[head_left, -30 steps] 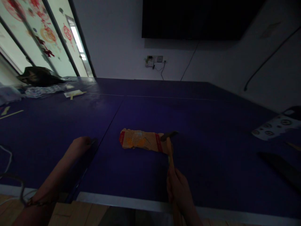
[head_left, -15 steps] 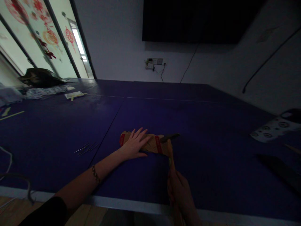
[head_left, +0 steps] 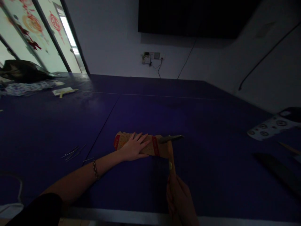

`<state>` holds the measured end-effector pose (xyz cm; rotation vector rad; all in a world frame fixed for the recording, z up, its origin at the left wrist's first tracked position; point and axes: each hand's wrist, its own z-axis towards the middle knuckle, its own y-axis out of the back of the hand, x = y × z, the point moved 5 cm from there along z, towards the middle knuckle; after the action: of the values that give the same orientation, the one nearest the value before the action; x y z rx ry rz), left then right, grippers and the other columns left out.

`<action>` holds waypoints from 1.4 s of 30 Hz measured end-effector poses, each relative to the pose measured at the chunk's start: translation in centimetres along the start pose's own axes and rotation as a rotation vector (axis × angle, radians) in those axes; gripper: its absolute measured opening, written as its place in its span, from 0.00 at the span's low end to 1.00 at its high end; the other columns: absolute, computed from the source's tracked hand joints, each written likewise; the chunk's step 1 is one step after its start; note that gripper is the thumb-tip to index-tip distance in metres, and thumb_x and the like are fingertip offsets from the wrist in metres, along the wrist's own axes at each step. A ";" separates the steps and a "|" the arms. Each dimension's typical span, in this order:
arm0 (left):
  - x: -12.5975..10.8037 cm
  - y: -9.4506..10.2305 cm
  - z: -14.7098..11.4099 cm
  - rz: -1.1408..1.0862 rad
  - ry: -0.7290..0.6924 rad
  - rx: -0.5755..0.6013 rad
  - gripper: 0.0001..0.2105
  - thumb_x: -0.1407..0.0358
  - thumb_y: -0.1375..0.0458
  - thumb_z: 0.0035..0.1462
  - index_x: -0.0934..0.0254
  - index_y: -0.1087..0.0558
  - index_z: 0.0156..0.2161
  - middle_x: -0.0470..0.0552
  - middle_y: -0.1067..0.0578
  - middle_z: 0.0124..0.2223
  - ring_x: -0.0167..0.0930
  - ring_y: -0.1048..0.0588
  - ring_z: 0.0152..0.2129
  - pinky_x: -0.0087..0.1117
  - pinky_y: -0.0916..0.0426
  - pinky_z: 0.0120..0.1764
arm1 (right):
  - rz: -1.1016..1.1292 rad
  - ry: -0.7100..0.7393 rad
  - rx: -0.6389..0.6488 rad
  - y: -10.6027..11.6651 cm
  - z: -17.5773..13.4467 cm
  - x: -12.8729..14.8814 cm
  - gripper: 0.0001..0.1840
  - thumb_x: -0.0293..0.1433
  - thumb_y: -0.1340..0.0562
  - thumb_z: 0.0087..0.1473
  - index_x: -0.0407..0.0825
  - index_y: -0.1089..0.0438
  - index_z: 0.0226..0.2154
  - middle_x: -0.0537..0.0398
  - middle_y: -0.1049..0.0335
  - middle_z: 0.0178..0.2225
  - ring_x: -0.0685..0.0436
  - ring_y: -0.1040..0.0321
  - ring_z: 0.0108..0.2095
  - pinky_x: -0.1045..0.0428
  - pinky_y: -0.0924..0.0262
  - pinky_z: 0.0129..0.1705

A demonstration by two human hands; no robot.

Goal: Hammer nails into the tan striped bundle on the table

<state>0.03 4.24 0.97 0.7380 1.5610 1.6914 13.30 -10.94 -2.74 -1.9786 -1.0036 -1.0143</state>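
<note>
My left hand (head_left: 134, 148) lies flat with fingers spread on a flat brown piece (head_left: 121, 138) with red bands, which looks like cardboard; the hand covers its middle. My right hand (head_left: 180, 197) is closed round the wooden handle of a hammer (head_left: 172, 161). Its long dark metal head, tapering to the right, is at the right end of the brown piece; whether it touches the piece I cannot tell. Several thin metal rods, like nails (head_left: 73, 153), lie on the purple tabletop (head_left: 141, 110) left of my left hand.
A dark flat object (head_left: 274, 169) lies at the right, with a white patterned item (head_left: 270, 127) behind it. A dark bag (head_left: 23, 71) and a small white packet (head_left: 63, 91) are at the far left. A wall with a black screen (head_left: 197, 17) stands behind the table.
The view has shifted slightly, so the table items at left appear further left. The hammer head shows a little more side-on; both hands keep nearly the same place.
</note>
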 end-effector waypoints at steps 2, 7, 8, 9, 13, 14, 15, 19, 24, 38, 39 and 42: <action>0.0 -0.1 0.1 -0.023 0.001 -0.004 0.33 0.46 0.54 0.55 0.61 0.48 0.60 0.60 0.47 0.63 0.48 0.49 0.59 0.54 0.57 0.56 | 0.029 0.008 -0.088 0.7 0.1 -0.5 0.27 0.54 0.34 0.31 0.49 0.37 0.24 0.69 0.44 0.09 0.58 0.52 0.06 0.62 0.57 0.05; 0.3 -0.3 0.1 -0.139 0.026 -0.028 0.45 0.42 0.49 0.49 0.71 0.57 0.62 0.64 0.47 0.63 0.45 0.55 0.61 0.53 0.61 0.58 | 0.069 0.059 -0.256 2.6 0.3 -1.5 0.29 0.49 0.30 0.28 0.53 0.34 0.33 0.58 0.27 0.25 0.49 0.29 0.22 0.59 0.34 0.19; 0.3 -0.2 0.1 -0.168 0.020 -0.039 0.46 0.42 0.47 0.47 0.71 0.57 0.62 0.65 0.47 0.62 0.45 0.55 0.61 0.53 0.62 0.58 | 0.057 0.068 -0.251 2.8 0.3 -1.5 0.28 0.48 0.30 0.27 0.53 0.33 0.33 0.57 0.26 0.27 0.48 0.28 0.25 0.58 0.32 0.22; 0.3 -0.1 0.0 -0.201 0.011 -0.055 0.47 0.42 0.46 0.46 0.71 0.57 0.62 0.65 0.47 0.63 0.45 0.56 0.61 0.54 0.63 0.58 | 0.047 0.080 -0.246 2.9 0.2 -1.5 0.28 0.48 0.30 0.28 0.53 0.33 0.32 0.57 0.25 0.28 0.47 0.27 0.27 0.58 0.31 0.25; 1.1 0.3 -0.3 -0.397 0.021 -0.170 0.32 0.54 0.44 0.52 0.67 0.47 0.59 0.62 0.42 0.60 0.42 0.53 0.61 0.53 0.63 0.59 | -0.001 0.094 -0.207 2.8 0.2 -1.5 0.26 0.48 0.31 0.32 0.52 0.32 0.33 0.58 0.25 0.26 0.48 0.27 0.26 0.58 0.31 0.24; 1.5 0.3 -0.3 -0.454 0.034 -0.198 0.25 0.59 0.46 0.55 0.66 0.43 0.56 0.60 0.39 0.59 0.41 0.51 0.60 0.52 0.61 0.59 | -0.015 0.094 -0.196 2.8 0.3 -1.4 0.25 0.48 0.32 0.34 0.52 0.32 0.34 0.58 0.26 0.24 0.48 0.27 0.25 0.58 0.32 0.22; 1.8 0.3 -0.3 -0.506 0.044 -0.220 0.18 0.64 0.47 0.56 0.65 0.38 0.52 0.59 0.37 0.57 0.39 0.48 0.59 0.51 0.59 0.59 | -0.031 0.096 -0.184 2.7 0.3 -1.4 0.25 0.48 0.32 0.34 0.51 0.31 0.34 0.58 0.26 0.23 0.48 0.28 0.23 0.58 0.33 0.20; 2.8 -0.1 0.1 -0.639 0.028 -0.223 0.06 0.75 0.44 0.51 0.66 0.30 0.36 0.57 0.32 0.48 0.37 0.42 0.55 0.43 0.47 0.57 | -0.064 0.124 -0.153 2.8 0.4 -1.1 0.25 0.48 0.32 0.34 0.52 0.30 0.34 0.56 0.25 0.25 0.46 0.28 0.23 0.57 0.32 0.20; 3.1 0.1 0.3 -0.644 0.040 -0.148 0.04 0.73 0.41 0.50 0.66 0.32 0.28 0.52 0.33 0.39 0.33 0.35 0.44 0.37 0.38 0.49 | -0.071 0.153 -0.140 3.3 0.6 -1.2 0.24 0.48 0.32 0.35 0.53 0.30 0.34 0.54 0.24 0.27 0.45 0.27 0.27 0.56 0.31 0.23; 4.0 2.3 -0.7 -0.750 0.280 -0.425 0.05 0.66 0.48 0.54 0.64 0.32 0.30 0.45 0.28 0.27 0.27 0.29 0.26 0.27 0.35 0.32 | -0.080 0.117 -0.185 3.3 1.0 -1.5 0.24 0.47 0.33 0.37 0.51 0.32 0.35 0.55 0.26 0.28 0.47 0.28 0.26 0.56 0.32 0.25; 4.4 2.5 -0.8 -0.801 0.311 -0.471 0.05 0.66 0.47 0.53 0.64 0.31 0.29 0.45 0.28 0.27 0.26 0.29 0.25 0.26 0.35 0.31 | -0.085 0.123 -0.177 3.4 0.9 -1.4 0.24 0.46 0.32 0.35 0.52 0.31 0.34 0.54 0.25 0.28 0.47 0.28 0.27 0.56 0.32 0.25; 5.3 2.7 -0.9 -0.982 0.380 -0.566 0.03 0.68 0.45 0.48 0.65 0.30 0.27 0.44 0.29 0.24 0.24 0.31 0.23 0.24 0.37 0.28 | -0.105 0.134 -0.146 3.4 0.8 -1.2 0.23 0.47 0.32 0.35 0.52 0.31 0.33 0.54 0.25 0.28 0.46 0.28 0.26 0.55 0.32 0.25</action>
<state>-4.11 7.96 3.23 -0.5988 1.2246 1.3865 15.96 -12.21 -4.93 -1.9601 -0.9923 -1.2927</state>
